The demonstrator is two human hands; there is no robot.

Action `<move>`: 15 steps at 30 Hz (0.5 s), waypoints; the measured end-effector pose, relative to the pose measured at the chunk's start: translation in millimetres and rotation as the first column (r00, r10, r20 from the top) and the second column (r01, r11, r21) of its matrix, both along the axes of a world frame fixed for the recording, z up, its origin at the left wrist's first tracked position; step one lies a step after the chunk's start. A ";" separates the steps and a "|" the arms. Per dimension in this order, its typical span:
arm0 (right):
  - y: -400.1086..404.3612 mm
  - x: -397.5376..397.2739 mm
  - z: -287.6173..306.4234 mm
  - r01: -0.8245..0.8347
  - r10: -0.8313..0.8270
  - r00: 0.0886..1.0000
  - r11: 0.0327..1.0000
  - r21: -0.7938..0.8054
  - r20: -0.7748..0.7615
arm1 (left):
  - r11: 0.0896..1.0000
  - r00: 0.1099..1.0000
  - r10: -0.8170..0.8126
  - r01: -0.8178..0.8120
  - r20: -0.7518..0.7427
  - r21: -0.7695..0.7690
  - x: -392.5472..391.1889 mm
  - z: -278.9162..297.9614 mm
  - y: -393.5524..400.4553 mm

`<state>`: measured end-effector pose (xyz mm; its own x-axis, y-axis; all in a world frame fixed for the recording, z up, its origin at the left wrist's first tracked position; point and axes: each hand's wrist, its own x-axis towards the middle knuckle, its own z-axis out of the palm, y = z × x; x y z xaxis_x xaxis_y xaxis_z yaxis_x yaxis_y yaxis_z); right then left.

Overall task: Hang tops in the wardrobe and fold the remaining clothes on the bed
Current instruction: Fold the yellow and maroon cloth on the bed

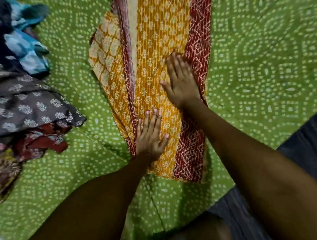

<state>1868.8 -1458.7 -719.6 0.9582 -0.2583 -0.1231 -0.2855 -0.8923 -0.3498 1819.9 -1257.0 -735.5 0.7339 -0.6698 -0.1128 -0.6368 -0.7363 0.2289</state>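
Long yellow-and-red printed cotton garment (157,66) lies lengthwise mid-bed on the green patterned bedspread (260,62); left hand (150,136) and right hand (181,83) press it flat, fingers straight; soft, light, best gripped at hem corners

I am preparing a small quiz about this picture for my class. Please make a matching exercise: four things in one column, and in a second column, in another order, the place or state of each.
Things:
1. left hand
2. right hand
3. grey printed garment
4. blue patterned cloth

Places or states:
A. in the pile, upper left of the bed
B. flat on the yellow garment, nearer the person
C. in the pile, above a dark red cloth
D. flat on the yellow garment, beside its red border

Pairs: 1-B, 2-D, 3-C, 4-A
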 end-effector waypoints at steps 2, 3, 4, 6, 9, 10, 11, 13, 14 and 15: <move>-7.2 12.4 0.7 0.117 -0.117 0.993 0.993 0.015 0.011 | 1.000 1.000 0.006 -0.006 0.003 -0.027 -0.4 -2.0 0.7; -8.0 16.5 1.0 0.175 -0.175 0.985 0.985 0.009 0.014 | 0.999 1.000 0.005 -0.005 0.008 -0.036 -0.8 -3.3 1.3; -7.3 19.6 1.5 0.231 -0.231 0.973 0.973 0.002 0.011 | 0.999 1.000 0.003 -0.003 0.010 -0.042 -0.8 -4.5 2.1; -4.2 22.5 2.4 0.355 -0.355 0.935 0.935 -0.004 -0.014 | 0.999 1.000 -0.009 0.010 0.015 -0.043 -1.0 -7.0 3.2; 5.7 22.4 6.4 0.490 -0.489 0.872 0.872 0.003 -0.029 | 1.000 1.000 -0.013 0.013 0.007 -0.014 -0.8 -5.8 1.8; 8.2 20.6 7.5 0.504 -0.503 0.863 0.864 0.010 -0.034 | 1.000 1.000 -0.004 0.004 0.004 -0.009 -1.7 -5.3 0.3; 10.1 16.5 8.7 0.508 -0.507 0.861 0.861 0.010 -0.035 | 1.000 1.000 -0.006 0.006 0.010 -0.008 -1.7 -4.3 -0.7; 15.9 2.0 8.1 0.463 -0.463 0.886 0.886 -0.007 -0.022 | 1.000 1.000 -0.021 0.021 0.005 -0.017 -2.7 -2.7 0.7; 18.7 -6.9 7.8 0.435 -0.435 0.900 0.900 -0.008 -0.012 | 0.999 1.000 -0.030 0.030 -0.006 -0.032 -1.8 -2.3 0.8; 22.5 -16.7 7.3 0.417 -0.417 0.909 0.909 0.001 -0.006 | 0.998 0.999 -0.035 0.034 -0.031 -0.047 -2.2 -1.3 0.3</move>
<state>1852.2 -1436.2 -712.4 0.7628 -0.6337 -0.1288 -0.6331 -0.6911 -0.3487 1817.7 -1256.7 -736.8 0.7069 -0.6997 -0.1039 -0.6535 -0.7022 0.2826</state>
